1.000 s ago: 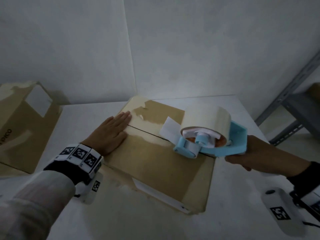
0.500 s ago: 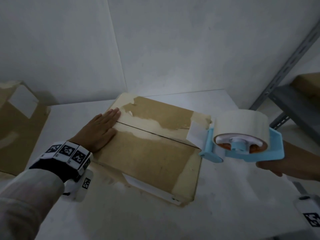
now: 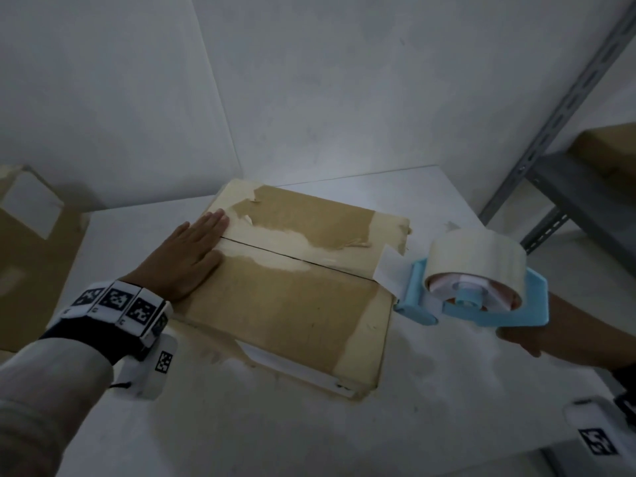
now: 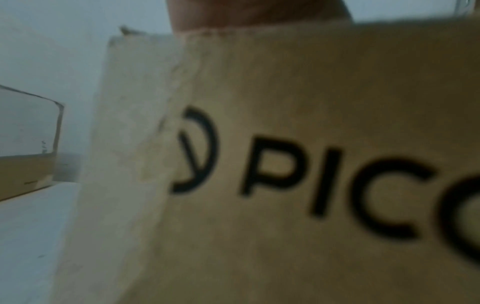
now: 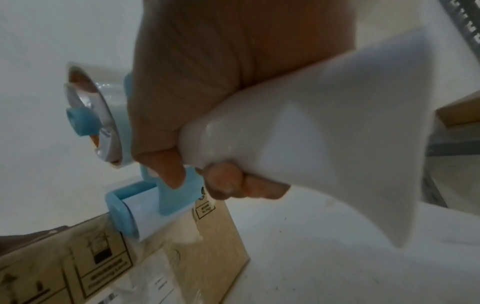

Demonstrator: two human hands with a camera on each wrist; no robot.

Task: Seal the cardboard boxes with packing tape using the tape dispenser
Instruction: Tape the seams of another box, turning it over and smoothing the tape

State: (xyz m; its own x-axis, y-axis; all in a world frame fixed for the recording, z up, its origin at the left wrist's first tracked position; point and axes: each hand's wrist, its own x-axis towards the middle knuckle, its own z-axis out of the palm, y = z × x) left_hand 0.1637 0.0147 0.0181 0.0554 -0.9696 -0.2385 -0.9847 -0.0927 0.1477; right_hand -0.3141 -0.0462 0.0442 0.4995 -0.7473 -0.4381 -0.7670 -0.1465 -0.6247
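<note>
Now your flat left hand [image 3: 186, 256] pins the cardboard box [image 3: 292, 304] while your right hand [image 5: 197, 98] grips the tape dispenser [image 3: 471, 290] at its right edge. The centre seam [image 3: 296, 256] looks untaped, so that strip remains.

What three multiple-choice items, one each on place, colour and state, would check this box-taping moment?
1. Where is the tape dispenser?
A. at the box's right edge
B. on the box's middle
C. on the shelf

2. What colour is its frame?
A. red
B. light blue
C. black

3. How does the left hand lie?
A. curled round the dispenser
B. lifted in the air
C. flat on the cardboard box

Answers: 1 A, its roller sits just past the box's right edge; 2 B, the frame is light blue in both views; 3 C, straight fingers press the top while the right hand grips the handle.
</note>
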